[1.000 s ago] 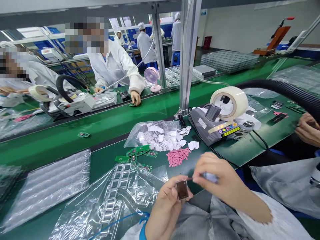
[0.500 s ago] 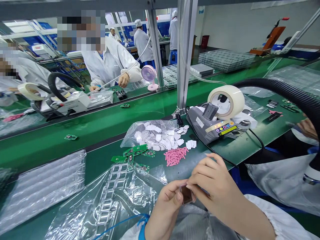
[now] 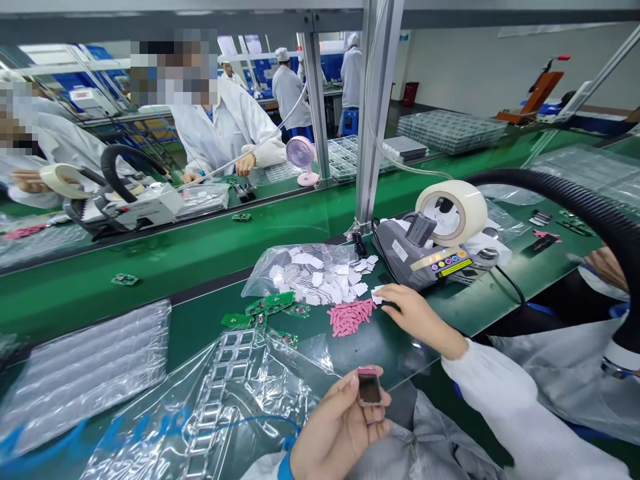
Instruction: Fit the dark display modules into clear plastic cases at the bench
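Note:
In my left hand, a small square part with a dark face, a clear rim and a pink top edge is held between thumb and fingers. My right hand is stretched forward over the bench, thumb apart from the fingers, its fingertips at a few small white squares. What lies under those fingertips is partly hidden. Just left of that hand is a pile of pink strips. Behind the strips, a clear bag spills many more white pieces. Green circuit boards lie to the left.
A grey device with a tape roll on it stands behind my right hand, a black hose arching beyond. Clear plastic trays and a ridged sheet lie left. Across the green conveyor sits a co-worker.
My right hand has left the square part and moved forward to the white squares. My left hand keeps the part, now with its palm turned up. A circuit board on the conveyor has shifted left.

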Tool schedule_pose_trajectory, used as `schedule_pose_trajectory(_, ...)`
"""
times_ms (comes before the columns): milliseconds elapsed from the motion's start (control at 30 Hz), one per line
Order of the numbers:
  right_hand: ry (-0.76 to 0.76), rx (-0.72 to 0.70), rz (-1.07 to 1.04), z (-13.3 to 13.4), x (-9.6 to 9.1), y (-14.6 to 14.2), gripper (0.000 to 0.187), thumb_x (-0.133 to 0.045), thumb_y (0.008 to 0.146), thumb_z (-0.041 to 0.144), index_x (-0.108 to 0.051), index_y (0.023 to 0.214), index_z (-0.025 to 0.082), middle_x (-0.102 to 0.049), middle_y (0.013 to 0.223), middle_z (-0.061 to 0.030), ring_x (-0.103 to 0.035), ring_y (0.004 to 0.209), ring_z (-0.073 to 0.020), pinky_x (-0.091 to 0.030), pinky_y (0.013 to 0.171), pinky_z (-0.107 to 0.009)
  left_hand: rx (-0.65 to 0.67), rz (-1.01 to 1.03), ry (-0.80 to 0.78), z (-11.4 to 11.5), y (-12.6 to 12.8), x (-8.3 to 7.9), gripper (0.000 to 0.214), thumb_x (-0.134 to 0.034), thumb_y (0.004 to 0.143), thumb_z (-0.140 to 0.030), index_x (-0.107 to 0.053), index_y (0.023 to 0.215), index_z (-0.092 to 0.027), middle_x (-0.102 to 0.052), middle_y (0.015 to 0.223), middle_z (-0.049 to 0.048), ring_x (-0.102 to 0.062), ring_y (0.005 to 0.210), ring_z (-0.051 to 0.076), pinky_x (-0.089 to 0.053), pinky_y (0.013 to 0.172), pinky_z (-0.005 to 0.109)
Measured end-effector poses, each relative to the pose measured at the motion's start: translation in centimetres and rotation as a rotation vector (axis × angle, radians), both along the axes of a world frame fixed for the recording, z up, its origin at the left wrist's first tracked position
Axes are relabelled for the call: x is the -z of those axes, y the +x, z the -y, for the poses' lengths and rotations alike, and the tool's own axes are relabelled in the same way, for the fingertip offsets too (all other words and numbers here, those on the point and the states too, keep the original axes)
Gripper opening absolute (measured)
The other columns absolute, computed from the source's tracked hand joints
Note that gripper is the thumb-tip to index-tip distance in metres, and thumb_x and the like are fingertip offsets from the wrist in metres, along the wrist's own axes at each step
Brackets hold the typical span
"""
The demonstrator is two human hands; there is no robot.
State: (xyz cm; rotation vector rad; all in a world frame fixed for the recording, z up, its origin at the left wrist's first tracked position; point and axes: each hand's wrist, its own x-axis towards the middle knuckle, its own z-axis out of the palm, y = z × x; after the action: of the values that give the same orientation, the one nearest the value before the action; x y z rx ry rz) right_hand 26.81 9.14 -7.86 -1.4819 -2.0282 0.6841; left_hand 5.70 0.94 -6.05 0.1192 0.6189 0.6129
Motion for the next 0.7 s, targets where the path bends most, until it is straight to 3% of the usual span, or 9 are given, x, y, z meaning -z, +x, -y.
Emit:
schedule_pose_trajectory(133, 0.014, -0.023, 0.065, -2.8, 2.4, 0.7, 0.009, -0.06, 0.084, 0.019, -0.065, 0.091, 0.016, -0.064, 0.108, -0.0062, -0.055, 0.107, -0.0227, -0.037, 0.096, -0.048, -0.045, -0.009, 0.043, -0.3, -0.4, -0.7, 0.032, -0.07, 0.074, -0.035, -0.07, 0.094, -0.01, -0.068, 0.076, 0.0073, -0.056, 0.065, 0.01, -0.046, 0.073, 0.03)
schedule_pose_trajectory(267, 0.054, 0.035, -0.008, -2.7, 1.8, 0.7, 0.01, -0.058, 0.085, 0.02, -0.067, 0.085, 0.016, -0.065, 0.108, -0.0072, -0.054, 0.108, -0.0232, -0.036, 0.097, -0.05, -0.096, -0.024, 0.064, -0.9, -0.8, -1.1, 0.03, -0.072, 0.071, -0.037, -0.071, 0.089, -0.012, -0.071, 0.087, 0.0097, -0.06, 0.074, 0.014, -0.046, 0.081, 0.034)
schedule_pose_trajectory(400, 0.034, 0.122, -0.195, 0.3, -0.9, -0.2, 0.018, -0.052, 0.087, 0.023, -0.07, 0.087, 0.019, -0.069, 0.093, -0.0073, -0.062, 0.09, -0.0214, -0.049, 0.082, -0.039, -0.159, -0.02, 0.105, -1.5, -0.2, -1.3, 0.026, -0.072, 0.071, -0.034, -0.07, 0.087, -0.014, -0.066, 0.114, 0.0119, -0.059, 0.101, 0.021, -0.043, 0.092, 0.039)
schedule_pose_trajectory(467, -0.013, 0.136, -0.288, 2.4, -2.2, -1.1, 0.019, -0.053, 0.086, 0.027, -0.07, 0.088, 0.02, -0.07, 0.08, -0.0042, -0.065, 0.074, -0.0181, -0.053, 0.067, -0.031, -0.161, 0.036, 0.102, -1.7, 0.5, -1.4, 0.022, -0.072, 0.071, -0.033, -0.071, 0.084, -0.015, -0.068, 0.109, 0.0093, -0.055, 0.111, 0.024, -0.04, 0.098, 0.041)
schedule_pose_trajectory(567, -0.043, 0.185, -0.376, 4.9, -3.4, -2.3, 0.018, -0.056, 0.083, 0.029, -0.071, 0.084, 0.02, -0.07, 0.072, -0.0026, -0.065, 0.066, -0.0165, -0.053, 0.059, -0.026, -0.129, 0.164, 0.071, -1.6, 1.6, -1.3, 0.016, -0.073, 0.071, -0.03, -0.071, 0.08, -0.017, -0.073, 0.096, 0.0048, -0.057, 0.111, 0.026, -0.04, 0.1, 0.041)
schedule_pose_trajectory(700, -0.005, 0.261, -0.413, 6.8, -3.9, -3.1, 0.018, -0.056, 0.083, 0.028, -0.073, 0.083, 0.021, -0.069, 0.073, -0.0034, -0.063, 0.067, -0.0173, -0.052, 0.059, -0.028, -0.11, 0.251, 0.071, -1.1, 2.7, -1.4, 0.016, -0.074, 0.07, -0.027, -0.072, 0.081, -0.015, -0.074, 0.094, 0.0052, -0.063, 0.101, 0.02, -0.041, 0.1, 0.036)
